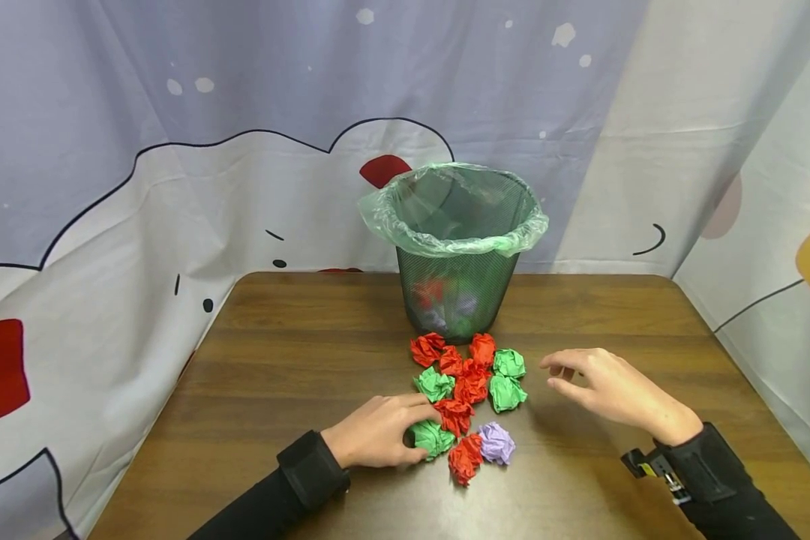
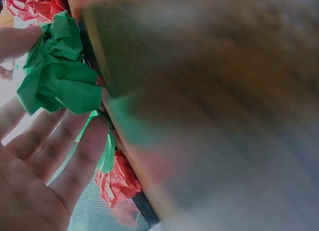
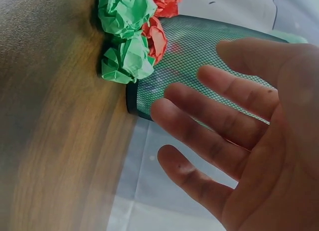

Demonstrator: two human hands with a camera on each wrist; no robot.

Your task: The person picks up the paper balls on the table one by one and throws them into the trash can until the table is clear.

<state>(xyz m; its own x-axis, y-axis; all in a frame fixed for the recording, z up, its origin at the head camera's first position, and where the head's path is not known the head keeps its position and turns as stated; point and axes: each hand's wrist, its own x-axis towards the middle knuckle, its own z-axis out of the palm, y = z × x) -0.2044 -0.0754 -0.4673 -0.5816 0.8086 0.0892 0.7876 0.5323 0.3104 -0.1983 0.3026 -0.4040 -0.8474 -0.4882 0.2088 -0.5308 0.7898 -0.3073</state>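
My left hand [image 1: 385, 431] has its thumb and fingers around a crumpled green paper ball [image 1: 432, 439], low on the left side of a cluster of paper balls. In the left wrist view, the thumb touches this green paper ball [image 2: 60, 71], and it covers some fingertips. To the right of the cluster, my right hand [image 1: 604, 390] hovers above the table, fingers loosely bent and holding nothing. Nearest to it are two green paper balls [image 1: 508, 393]. Several red paper balls [image 1: 471, 382] fill the middle, and a lilac paper ball [image 1: 496, 442] lies at the front.
Behind the cluster stands a dark mesh wastebasket [image 1: 455, 292] lined with a translucent green bag [image 1: 445, 246]. Coloured paper balls show through its mesh. The brown wooden table [image 1: 283, 337] is backed by a printed curtain [image 1: 297, 202].
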